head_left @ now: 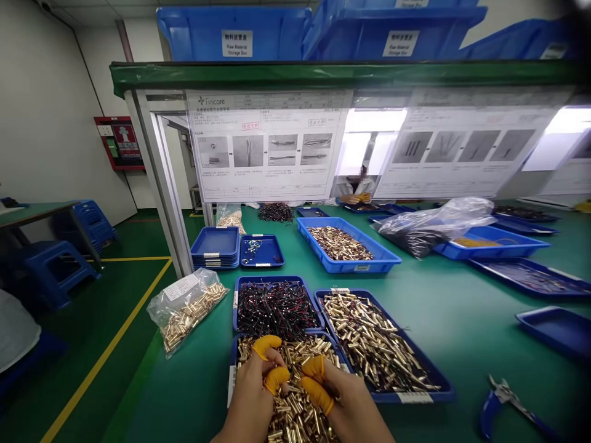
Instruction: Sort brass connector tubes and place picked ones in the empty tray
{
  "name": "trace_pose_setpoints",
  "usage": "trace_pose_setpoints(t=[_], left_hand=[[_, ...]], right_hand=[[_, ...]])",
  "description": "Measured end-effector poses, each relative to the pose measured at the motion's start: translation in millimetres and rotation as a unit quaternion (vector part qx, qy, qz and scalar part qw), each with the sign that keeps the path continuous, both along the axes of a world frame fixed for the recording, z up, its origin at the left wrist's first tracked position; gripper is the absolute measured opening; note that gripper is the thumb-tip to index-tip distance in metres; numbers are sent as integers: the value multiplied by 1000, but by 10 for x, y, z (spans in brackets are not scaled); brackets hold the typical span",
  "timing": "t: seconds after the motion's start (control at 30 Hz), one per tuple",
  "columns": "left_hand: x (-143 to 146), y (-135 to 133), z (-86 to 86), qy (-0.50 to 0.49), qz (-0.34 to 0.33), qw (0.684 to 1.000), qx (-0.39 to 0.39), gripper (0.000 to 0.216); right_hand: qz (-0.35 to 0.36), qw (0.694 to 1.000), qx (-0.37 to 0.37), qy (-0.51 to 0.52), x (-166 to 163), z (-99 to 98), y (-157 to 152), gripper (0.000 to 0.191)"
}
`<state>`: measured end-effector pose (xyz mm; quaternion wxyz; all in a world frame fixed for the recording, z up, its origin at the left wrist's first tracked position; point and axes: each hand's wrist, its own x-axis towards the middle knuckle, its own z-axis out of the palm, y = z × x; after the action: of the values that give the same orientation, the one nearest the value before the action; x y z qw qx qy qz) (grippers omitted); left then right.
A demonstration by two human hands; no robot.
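Note:
My left hand (257,384) and my right hand (344,394), with yellow finger cots on thumb and forefinger, are held close together over a blue tray of small brass tubes (300,409). The fingers of both are closed in a pinch; whatever is between them is too small or hidden to make out. Just beyond lies a tray of black and red wired parts (277,307) with small light tips. To the right, a longer tray (429,397) holds brass tubes with dark wires attached.
A clear bag of brass tubes (191,311) lies at left. Blue-handled pliers (496,406) rest at right. Farther back stand a blue bin of brass parts (364,266), stacked trays (215,243) and a plastic bag (429,224). Across the table is another person (355,187).

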<state>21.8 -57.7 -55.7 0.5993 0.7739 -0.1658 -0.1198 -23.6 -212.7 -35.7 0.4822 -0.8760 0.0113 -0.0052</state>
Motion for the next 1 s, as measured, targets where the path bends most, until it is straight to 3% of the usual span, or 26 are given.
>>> trace_pose_setpoints(t=[0.17, 0.37, 0.63, 0.73, 0.9, 1.0], left_hand=[[-9, 11, 14, -67, 18, 994, 86, 19], [-29, 9, 32, -176, -15, 982, 69, 19], [-27, 4, 34, -262, -11, 963, 64, 17], [-58, 6, 27, -344, -17, 932, 111, 18], [-150, -18, 50, -475, -54, 837, 267, 11], [-179, -43, 68, -520, -52, 790, 320, 8]], right_hand=[[36, 996, -84, 15, -9, 18, 1, 24], [41, 993, -112, 11, -41, 47, 12, 23], [41, 993, -108, -3, -41, -20, -17, 33], [41, 991, -126, -10, -52, -62, -42, 28], [58, 979, -190, -33, -13, -153, -171, 16], [101, 976, -189, -45, 53, -197, -271, 14]])
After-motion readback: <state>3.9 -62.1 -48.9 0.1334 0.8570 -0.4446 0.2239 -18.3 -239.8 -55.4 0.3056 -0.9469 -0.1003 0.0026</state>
